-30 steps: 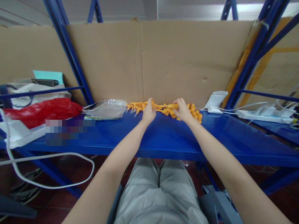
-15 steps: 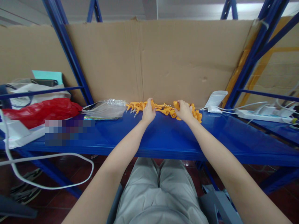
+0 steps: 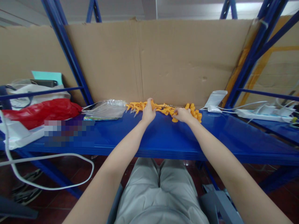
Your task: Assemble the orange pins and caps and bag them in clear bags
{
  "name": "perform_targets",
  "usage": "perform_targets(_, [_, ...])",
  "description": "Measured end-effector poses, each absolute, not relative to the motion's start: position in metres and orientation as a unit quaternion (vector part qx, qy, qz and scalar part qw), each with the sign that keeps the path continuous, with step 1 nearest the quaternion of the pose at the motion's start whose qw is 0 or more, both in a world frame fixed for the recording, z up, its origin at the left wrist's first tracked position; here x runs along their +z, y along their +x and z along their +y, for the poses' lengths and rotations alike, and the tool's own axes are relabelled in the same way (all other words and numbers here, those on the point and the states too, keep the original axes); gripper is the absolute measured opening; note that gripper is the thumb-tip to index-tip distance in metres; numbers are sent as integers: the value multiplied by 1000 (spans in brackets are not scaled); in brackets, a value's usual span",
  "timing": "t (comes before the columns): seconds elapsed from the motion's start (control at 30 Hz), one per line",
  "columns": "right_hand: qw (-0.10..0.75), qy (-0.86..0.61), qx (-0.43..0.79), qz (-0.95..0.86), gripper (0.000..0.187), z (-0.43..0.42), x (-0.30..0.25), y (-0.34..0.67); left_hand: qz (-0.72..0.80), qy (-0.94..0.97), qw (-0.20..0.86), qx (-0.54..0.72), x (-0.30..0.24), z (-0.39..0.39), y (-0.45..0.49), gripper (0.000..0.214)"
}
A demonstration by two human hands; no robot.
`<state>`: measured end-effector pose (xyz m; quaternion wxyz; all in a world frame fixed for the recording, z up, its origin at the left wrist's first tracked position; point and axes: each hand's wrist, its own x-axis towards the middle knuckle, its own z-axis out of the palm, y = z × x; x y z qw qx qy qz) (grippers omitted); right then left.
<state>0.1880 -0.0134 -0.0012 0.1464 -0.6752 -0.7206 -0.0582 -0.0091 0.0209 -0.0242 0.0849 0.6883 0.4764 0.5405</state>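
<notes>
pieces in orange (image 3: pixel 137 106) lie in one long band near the back edge of one blue desk (image 3: pixel 168 140), around the middle of that edge; they overlap, so their full number cannot be told. at least two lengths of thin chain (image 3: pixel 135 114) show among them. the left hand (image 3: pixel 149 113) has its thumb and fingers drawn narrow about one orange piece (image 3: pixel 153 104). the right hand (image 3: pixel 184 115) has its fingers bent low against one front piece (image 3: pixel 174 120), on the side toward the front edge; whether they close on it i cannot tell.

just left of the band, near the back edge, lies one flat heap of clear packets (image 3: pixel 108 110), and farther left one red bag (image 3: pixel 44 111). two white power strips show, a left strip (image 3: pixel 17 141) near the front edge and a right strip (image 3: pixel 261 116) toward the right end. one white pouch (image 3: pixel 216 99) is near the back edge, right of the band. one cardboard panel (image 3: pixel 175 62) stands along the back edge.
</notes>
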Motion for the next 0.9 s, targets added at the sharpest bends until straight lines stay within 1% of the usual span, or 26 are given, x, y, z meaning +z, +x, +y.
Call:
perform_targets(0.23, [118, -689, -67, -712, 32, -20, 2, 186, 486, 694, 76, 526, -25, 22, -9, 56])
perform_targets(0.47, [71, -680, -64, -727, 46, -21, 1, 185, 492, 699, 68, 514, -23, 19, -8, 58])
perform_targets(0.77, [1, -693, -96, -715, 45, -26, 5, 185, 500, 699, 77, 505, -19, 10, -6, 58])
perform_targets(0.9, [-6, -694, -89, -714, 42, -24, 4, 186, 515, 700, 80, 488, -18, 7, -5, 57])
